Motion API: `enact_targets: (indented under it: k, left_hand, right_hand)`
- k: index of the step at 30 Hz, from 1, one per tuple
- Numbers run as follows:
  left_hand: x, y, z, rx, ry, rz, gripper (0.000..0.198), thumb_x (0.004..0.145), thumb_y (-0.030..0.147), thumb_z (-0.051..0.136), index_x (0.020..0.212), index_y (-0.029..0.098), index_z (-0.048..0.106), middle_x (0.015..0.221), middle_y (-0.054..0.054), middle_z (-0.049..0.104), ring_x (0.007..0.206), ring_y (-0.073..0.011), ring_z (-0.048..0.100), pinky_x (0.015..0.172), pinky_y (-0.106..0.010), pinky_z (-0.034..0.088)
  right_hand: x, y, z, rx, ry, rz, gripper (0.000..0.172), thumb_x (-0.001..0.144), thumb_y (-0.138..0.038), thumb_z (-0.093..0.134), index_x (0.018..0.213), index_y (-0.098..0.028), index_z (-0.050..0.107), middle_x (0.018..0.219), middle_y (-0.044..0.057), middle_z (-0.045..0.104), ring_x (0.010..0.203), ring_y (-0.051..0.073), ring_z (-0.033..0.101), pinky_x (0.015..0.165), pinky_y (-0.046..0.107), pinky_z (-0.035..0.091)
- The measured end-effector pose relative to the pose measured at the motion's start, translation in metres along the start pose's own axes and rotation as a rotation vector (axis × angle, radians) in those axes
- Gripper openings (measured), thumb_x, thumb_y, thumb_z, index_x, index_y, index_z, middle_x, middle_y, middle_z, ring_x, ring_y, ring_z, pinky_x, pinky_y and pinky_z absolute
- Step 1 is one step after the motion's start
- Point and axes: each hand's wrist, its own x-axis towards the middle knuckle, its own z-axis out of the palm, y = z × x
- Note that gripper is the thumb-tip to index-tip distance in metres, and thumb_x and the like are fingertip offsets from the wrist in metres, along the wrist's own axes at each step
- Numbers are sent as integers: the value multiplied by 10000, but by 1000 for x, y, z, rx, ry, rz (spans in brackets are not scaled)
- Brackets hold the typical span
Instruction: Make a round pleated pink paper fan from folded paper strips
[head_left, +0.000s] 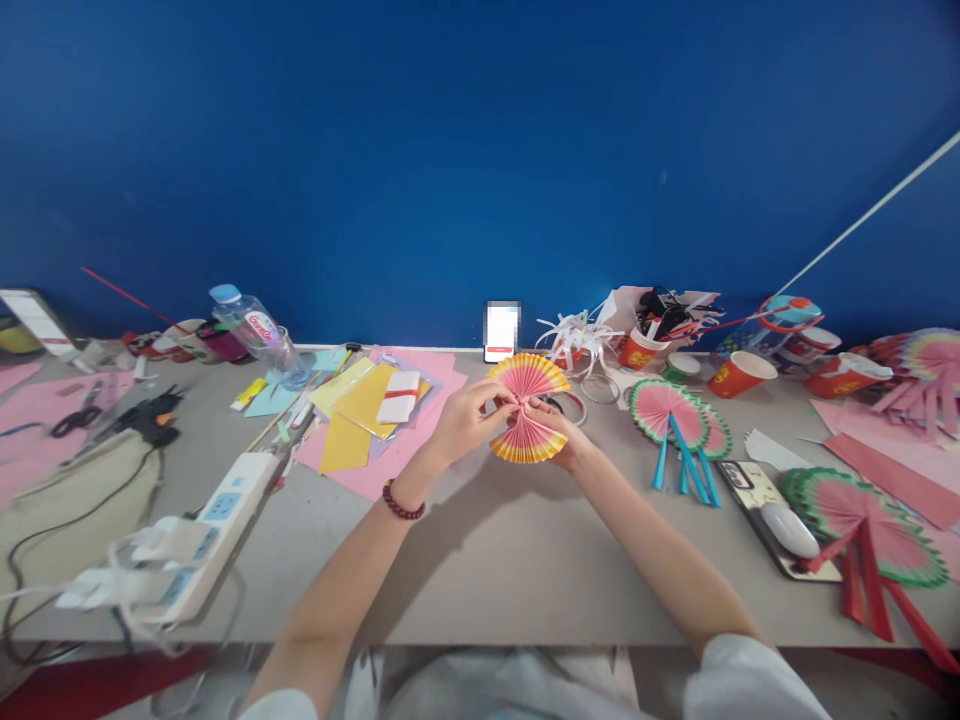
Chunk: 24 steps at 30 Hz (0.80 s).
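Observation:
A pleated pink paper fan with yellow-orange edges is held above the grey table, spread upward and downward from a pinched middle. My left hand grips that middle from the left, with a dark red bead bracelet on its wrist. My right hand pinches the same middle from the right, partly behind the lower half of the fan. Both hands are closed on the fan.
Yellow and pink paper sheets lie left of the fan. A power strip, glue gun, scissors and water bottle lie at the left. Finished fans with blue sticks and red sticks, red cups and a phone stand nearby.

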Motion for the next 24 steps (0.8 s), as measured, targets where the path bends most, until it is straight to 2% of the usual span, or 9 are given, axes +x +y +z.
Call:
enact_targets:
  k: [9, 16, 24]
  left_hand:
    - [0, 2, -2, 32, -9, -26, 85, 818, 177, 519, 805, 189, 601, 805, -14, 647, 727, -121, 566, 611, -235, 425]
    - [0, 3, -3, 24, -20, -47, 75, 786, 178, 522, 803, 184, 596, 801, -31, 643, 722, -137, 571, 622, -249, 442]
    - [-2, 3, 9, 34, 83, -81, 77, 771, 263, 615, 799, 192, 623, 829, -21, 655, 796, -150, 590, 722, -281, 473]
  right_hand:
    - [0, 0, 1, 45, -12, -16, 190, 660, -249, 777, 765, -199, 628, 736, -31, 663, 681, 111, 634, 687, 245, 511]
    - [-2, -3, 4, -31, 62, -2, 221, 631, -284, 790, 766, -194, 640, 742, -16, 676, 656, 122, 637, 688, 263, 500]
    - [0, -1, 8, -5, 163, -29, 254, 554, -266, 830, 736, -197, 667, 733, -26, 698, 665, 121, 646, 691, 249, 496]
